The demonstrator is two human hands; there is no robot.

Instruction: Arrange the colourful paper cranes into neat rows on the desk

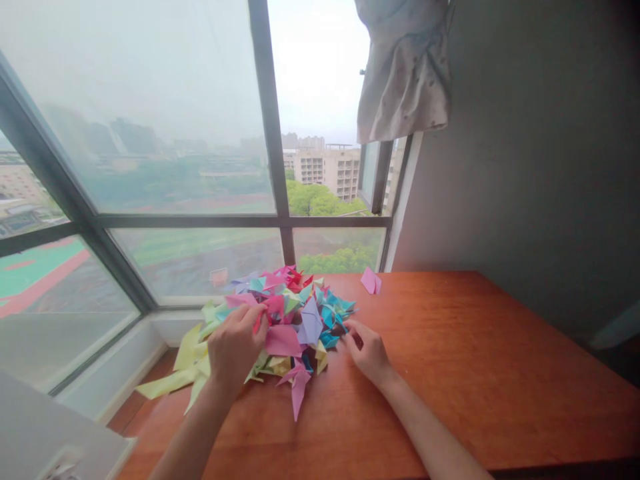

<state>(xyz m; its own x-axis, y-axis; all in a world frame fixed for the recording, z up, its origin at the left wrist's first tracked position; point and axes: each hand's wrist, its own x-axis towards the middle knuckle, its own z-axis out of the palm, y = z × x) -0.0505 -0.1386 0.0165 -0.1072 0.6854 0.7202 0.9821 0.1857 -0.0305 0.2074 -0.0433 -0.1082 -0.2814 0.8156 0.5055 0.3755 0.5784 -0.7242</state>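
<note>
A heap of folded paper cranes [283, 340] in pink, red, blue, lilac, green and yellow lies on the wooden table. My left hand [236, 343] reaches over the heap's left side, thumb and fingers closed on a red paper crane [258, 324] that is mostly hidden by them. At the right edge of the heap, my right hand [367, 350] has its fingers curled together, their tips pinching the end of a blue paper crane [334, 317]. Between the hands lie a lilac crane [311, 323] and a pink one [283, 341]. Another pink crane [299, 387] points toward me.
A single pink folded paper [371, 281] lies apart near the back edge of the brown table [450, 360]. Large windows [190, 133] stand behind and to the left. A tied curtain [405, 73] hangs above, beside a grey wall [525, 147].
</note>
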